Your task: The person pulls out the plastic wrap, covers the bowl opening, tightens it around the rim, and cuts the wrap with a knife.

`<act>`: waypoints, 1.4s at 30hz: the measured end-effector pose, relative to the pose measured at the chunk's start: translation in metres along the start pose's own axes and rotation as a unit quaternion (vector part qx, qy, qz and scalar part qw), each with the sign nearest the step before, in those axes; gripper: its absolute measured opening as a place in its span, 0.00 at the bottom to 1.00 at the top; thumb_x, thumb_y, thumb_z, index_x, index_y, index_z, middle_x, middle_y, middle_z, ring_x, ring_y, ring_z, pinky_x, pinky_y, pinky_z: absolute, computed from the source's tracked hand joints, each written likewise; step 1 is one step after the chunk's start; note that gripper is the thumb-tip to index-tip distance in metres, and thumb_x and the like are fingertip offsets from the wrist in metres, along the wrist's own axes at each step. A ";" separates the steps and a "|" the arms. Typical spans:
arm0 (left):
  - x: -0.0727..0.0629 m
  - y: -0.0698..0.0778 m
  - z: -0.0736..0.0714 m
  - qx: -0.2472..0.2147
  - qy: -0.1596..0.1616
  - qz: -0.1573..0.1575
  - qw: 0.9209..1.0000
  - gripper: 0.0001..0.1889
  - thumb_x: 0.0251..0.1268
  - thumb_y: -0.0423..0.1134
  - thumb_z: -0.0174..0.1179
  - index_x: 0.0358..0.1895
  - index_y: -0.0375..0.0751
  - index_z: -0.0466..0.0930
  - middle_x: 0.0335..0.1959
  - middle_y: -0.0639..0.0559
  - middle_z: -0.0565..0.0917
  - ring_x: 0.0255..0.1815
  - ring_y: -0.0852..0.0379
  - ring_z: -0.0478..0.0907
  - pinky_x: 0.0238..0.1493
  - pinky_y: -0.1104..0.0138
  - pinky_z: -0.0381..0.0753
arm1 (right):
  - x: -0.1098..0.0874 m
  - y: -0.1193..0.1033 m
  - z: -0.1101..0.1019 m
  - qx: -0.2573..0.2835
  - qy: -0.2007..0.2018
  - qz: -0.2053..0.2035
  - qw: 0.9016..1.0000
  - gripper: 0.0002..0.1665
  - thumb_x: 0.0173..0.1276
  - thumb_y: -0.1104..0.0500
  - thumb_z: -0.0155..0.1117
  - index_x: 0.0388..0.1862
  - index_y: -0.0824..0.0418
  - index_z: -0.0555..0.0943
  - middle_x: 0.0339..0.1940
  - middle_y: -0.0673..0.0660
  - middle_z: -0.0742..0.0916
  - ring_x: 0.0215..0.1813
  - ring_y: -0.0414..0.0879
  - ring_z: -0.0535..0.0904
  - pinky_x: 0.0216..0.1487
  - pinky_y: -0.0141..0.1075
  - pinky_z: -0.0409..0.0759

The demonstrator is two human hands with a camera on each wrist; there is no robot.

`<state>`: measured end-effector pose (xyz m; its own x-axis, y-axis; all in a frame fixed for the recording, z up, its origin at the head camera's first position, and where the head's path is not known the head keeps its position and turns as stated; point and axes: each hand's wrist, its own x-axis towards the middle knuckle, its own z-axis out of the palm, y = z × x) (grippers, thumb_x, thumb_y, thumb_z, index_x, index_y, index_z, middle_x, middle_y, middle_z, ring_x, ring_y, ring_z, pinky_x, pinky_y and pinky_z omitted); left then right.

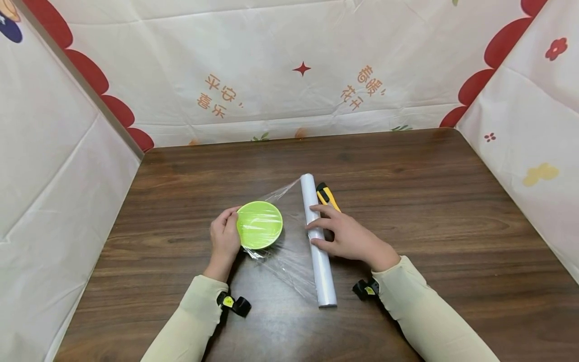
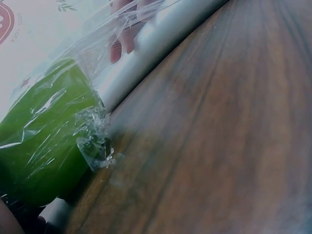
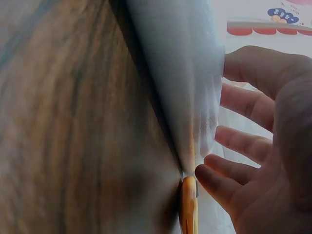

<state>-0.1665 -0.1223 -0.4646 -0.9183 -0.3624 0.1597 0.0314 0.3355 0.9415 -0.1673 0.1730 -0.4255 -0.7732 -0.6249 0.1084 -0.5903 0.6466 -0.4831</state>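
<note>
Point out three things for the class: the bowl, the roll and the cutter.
Bowl [image 1: 260, 225], head view: middle of its green surface, seen through clear film.
Roll [image 1: 323, 274], head view: white surface of its near half.
Cutter [image 1: 331, 197], head view: its yellow body.

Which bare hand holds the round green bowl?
The left hand, gripping the bowl by its edge; the right hand touches the long white plastic-film roll.

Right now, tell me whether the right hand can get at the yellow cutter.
Probably yes: the yellow cutter lies close to the right hand, beside the white roll, and nothing covers its black end.
</note>
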 end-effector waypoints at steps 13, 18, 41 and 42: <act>-0.001 0.003 -0.002 0.011 0.007 -0.021 1.000 0.14 0.66 0.36 0.49 0.41 0.39 0.86 0.39 0.42 0.87 0.34 0.54 0.78 0.36 0.71 0.72 | -0.001 0.007 -0.004 0.009 0.013 -0.019 1.000 0.17 0.61 0.50 0.71 0.48 0.50 0.86 0.70 0.52 0.75 0.69 0.52 0.71 0.63 0.48 0.75; -0.001 0.003 -0.002 0.012 0.012 -0.023 1.000 0.14 0.65 0.35 0.49 0.40 0.39 0.86 0.38 0.42 0.87 0.34 0.55 0.77 0.35 0.71 0.72 | 0.000 0.006 -0.004 0.010 0.017 -0.015 1.000 0.19 0.58 0.44 0.72 0.46 0.49 0.86 0.68 0.52 0.77 0.70 0.50 0.72 0.64 0.48 0.75; -0.002 0.000 -0.004 0.000 0.037 -0.011 0.999 0.14 0.60 0.31 0.48 0.37 0.35 0.85 0.34 0.39 0.86 0.27 0.61 0.74 0.30 0.72 0.71 | -0.004 0.006 -0.012 -0.013 -0.005 0.003 1.000 0.16 0.61 0.51 0.70 0.48 0.50 0.86 0.64 0.55 0.76 0.60 0.53 0.76 0.57 0.47 0.78; -0.002 0.000 -0.004 -0.002 0.039 -0.009 0.999 0.14 0.60 0.31 0.48 0.37 0.35 0.85 0.34 0.39 0.86 0.27 0.61 0.74 0.30 0.72 0.70 | -0.004 0.007 -0.012 -0.013 -0.004 0.004 1.000 0.15 0.61 0.51 0.70 0.48 0.50 0.86 0.64 0.55 0.76 0.60 0.53 0.76 0.57 0.47 0.78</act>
<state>-0.1633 -0.1252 -0.4633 -0.8853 -0.4351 0.1643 0.0163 0.3242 0.9459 -0.1710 0.1849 -0.4189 -0.7761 -0.6231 0.0966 -0.5896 0.6629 -0.4615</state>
